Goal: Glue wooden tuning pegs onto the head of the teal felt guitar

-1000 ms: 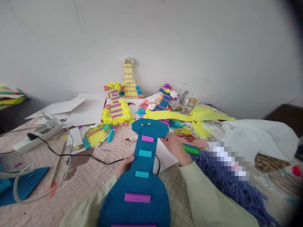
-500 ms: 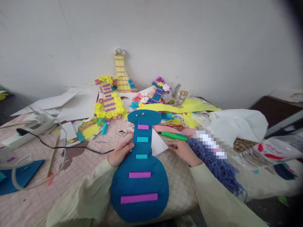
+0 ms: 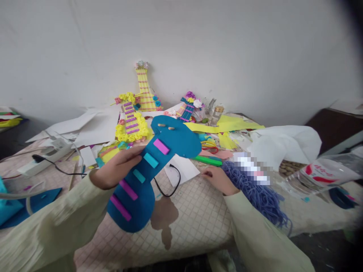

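My left hand grips a blue foam guitar cutout by its neck and holds it tilted above the table, head end up and to the right. Purple and teal strips run along its neck and body, and two small beads sit on its head. My right hand rests on the table beside a bundle of blue-purple yarn, its fingers curled; I cannot see anything in it. A green marker lies just beyond that hand.
Finished yellow and blue guitar crafts lean at the wall with paper flowers. A black cable, white paper, a power strip, yellow sheets, a glass jar and a white bag crowd the checked tablecloth.
My left hand has lifted the blue guitar off the table and swung it left and up, tilting it. My right hand has stayed by the yarn.
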Motion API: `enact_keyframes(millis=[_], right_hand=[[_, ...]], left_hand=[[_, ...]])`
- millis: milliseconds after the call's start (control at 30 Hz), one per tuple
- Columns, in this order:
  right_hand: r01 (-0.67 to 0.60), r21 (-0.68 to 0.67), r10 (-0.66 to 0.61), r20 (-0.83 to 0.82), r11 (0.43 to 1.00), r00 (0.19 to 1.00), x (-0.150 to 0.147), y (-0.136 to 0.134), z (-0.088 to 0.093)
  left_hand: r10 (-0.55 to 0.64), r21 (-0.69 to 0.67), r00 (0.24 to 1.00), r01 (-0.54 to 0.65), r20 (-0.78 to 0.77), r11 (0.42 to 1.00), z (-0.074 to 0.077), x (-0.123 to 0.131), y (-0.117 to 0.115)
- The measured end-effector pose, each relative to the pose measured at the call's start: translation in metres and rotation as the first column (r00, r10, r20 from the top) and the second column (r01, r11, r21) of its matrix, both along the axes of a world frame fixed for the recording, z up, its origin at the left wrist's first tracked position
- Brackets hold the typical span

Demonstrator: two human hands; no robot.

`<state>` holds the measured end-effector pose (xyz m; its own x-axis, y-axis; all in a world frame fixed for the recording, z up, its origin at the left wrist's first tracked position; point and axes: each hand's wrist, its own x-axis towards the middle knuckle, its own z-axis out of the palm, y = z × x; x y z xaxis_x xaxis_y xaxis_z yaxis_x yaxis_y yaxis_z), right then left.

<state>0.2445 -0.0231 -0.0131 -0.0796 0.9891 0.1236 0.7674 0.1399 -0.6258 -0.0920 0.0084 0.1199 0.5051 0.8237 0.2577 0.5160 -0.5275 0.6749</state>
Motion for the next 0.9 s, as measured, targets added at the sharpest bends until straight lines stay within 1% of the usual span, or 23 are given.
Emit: enact_keyframes(millis=[67,100,167,233,333,400,467,567,600,667,733,800,833,900], right_hand=[[0.030,-0.013,-0.031,-0.041,0.999,0.999,0.004,-0.008,0.001],[0.041,-0.023,-0.043,-0.070,0.999,0.997,0.006,-0.013,0.002],[0.054,-0.044,-0.060,-0.141,0.998,0.988,0.009,-0.022,0.004],[0.059,-0.056,-0.070,-0.223,0.997,0.972,0.010,-0.030,0.007],[0.064,-0.057,-0.079,-0.318,0.996,0.945,0.007,-0.040,0.014],[0.065,-0.063,-0.083,-0.356,0.996,0.931,0.002,-0.044,0.019],[0.056,-0.079,-0.083,-0.383,0.995,0.920,-0.005,-0.048,0.023],[0.022,-0.076,-0.056,-0.476,0.997,0.877,-0.022,-0.053,0.023],[0.006,-0.058,-0.036,-0.524,0.998,0.851,-0.030,-0.055,0.022],[-0.027,-0.013,0.013,-0.621,1.000,0.784,-0.046,-0.061,0.017],[-0.057,0.010,0.048,-0.683,0.998,0.728,-0.062,-0.068,0.011],[-0.065,0.016,0.058,-0.707,0.998,0.705,-0.073,-0.076,0.004],[-0.060,0.031,0.065,-0.700,0.998,0.711,-0.077,-0.080,0.001],[-0.043,0.092,0.093,-0.654,0.995,0.751,-0.082,-0.087,-0.003]], left_hand=[[0.020,0.131,0.983,0.004,-0.181,0.991,0.007,0.002,-0.005],[0.034,0.171,0.962,0.013,-0.270,0.985,0.008,0.003,-0.007],[0.044,0.200,0.907,0.045,-0.420,0.979,0.004,0.006,-0.012],[0.017,0.176,0.840,0.093,-0.542,0.980,-0.006,0.010,-0.015],[-0.028,0.109,0.729,0.140,-0.684,0.984,-0.028,0.014,-0.020],[-0.065,0.074,0.668,0.178,-0.741,0.981,-0.042,0.014,-0.020],[-0.134,0.044,0.637,0.255,-0.759,0.966,-0.055,0.012,-0.017],[-0.263,0.007,0.635,0.389,-0.726,0.921,-0.075,0.008,-0.005],[-0.296,0.003,0.637,0.425,-0.712,0.905,-0.082,0.006,0.000],[-0.324,0.020,0.644,0.467,-0.693,0.884,-0.093,0.004,0.008],[-0.309,0.057,0.664,0.469,-0.682,0.881,-0.100,0.001,0.013],[-0.271,0.105,0.707,0.438,-0.653,0.893,-0.103,-0.002,0.013],[-0.244,0.131,0.736,0.412,-0.632,0.902,-0.103,-0.005,0.010],[-0.190,0.186,0.790,0.357,-0.583,0.915,-0.101,-0.008,-0.001]])
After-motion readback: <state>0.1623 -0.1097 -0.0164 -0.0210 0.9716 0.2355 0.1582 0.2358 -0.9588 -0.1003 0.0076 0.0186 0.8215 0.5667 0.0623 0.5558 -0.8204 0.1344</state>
